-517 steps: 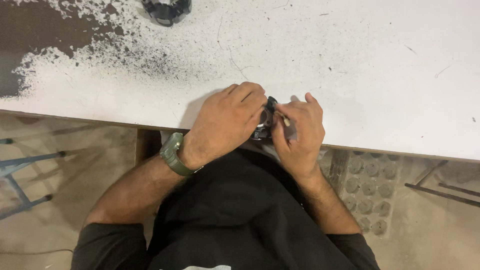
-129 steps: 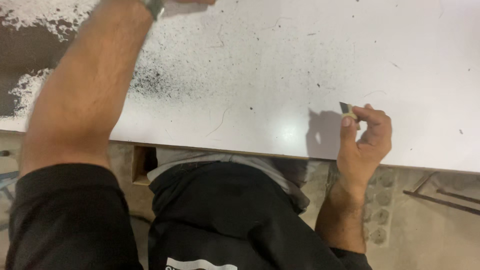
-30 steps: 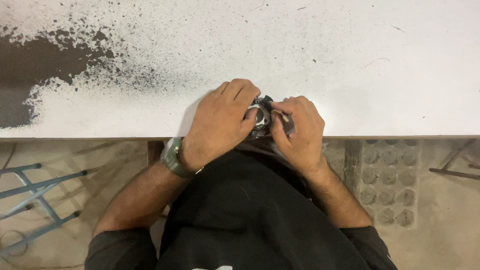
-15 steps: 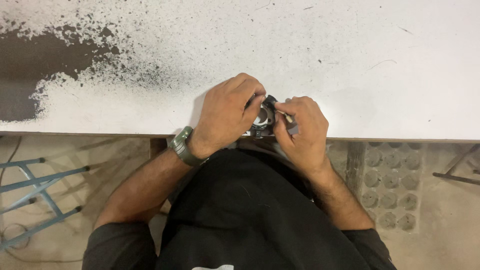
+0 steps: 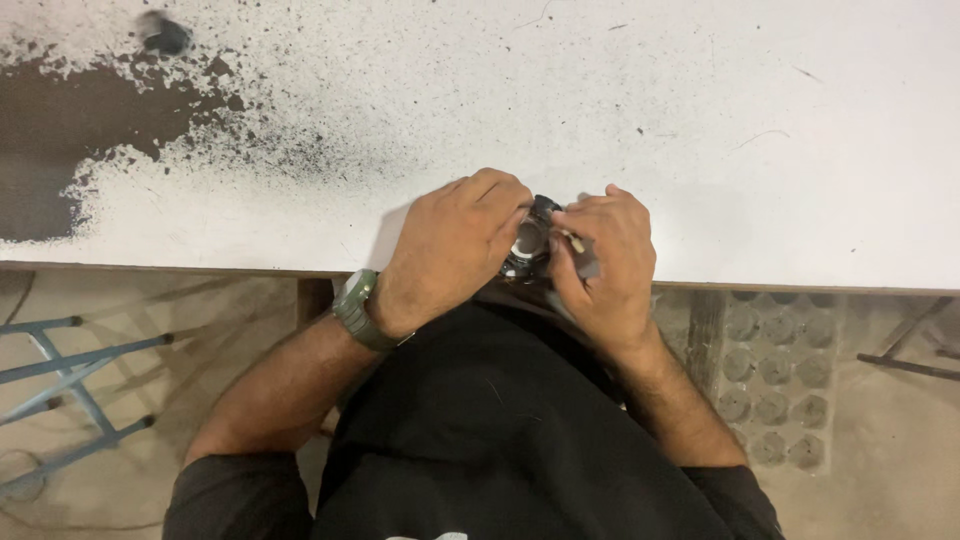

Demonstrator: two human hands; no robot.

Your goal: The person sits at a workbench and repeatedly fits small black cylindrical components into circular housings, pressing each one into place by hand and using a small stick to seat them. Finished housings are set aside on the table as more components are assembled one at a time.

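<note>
I see my left hand [image 5: 455, 245] clamped around a small round dark metal part [image 5: 527, 245] at the near edge of the white bench [image 5: 700, 120], at six o'clock. My right hand [image 5: 605, 260] pinches a small grey tool [image 5: 586, 262] against the part's three o'clock side. I judge this a fitting step; the next move calls for a steady grip and fine pressure.

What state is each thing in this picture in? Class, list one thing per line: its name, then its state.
left hand: closed around the small dark round part.
right hand: pinching a thin tool against the part.
small dark round part: held between both hands at the table edge.
thin tool: gripped, mostly hidden.
white table: black-speckled at the left.
wristwatch: strapped on.
</note>
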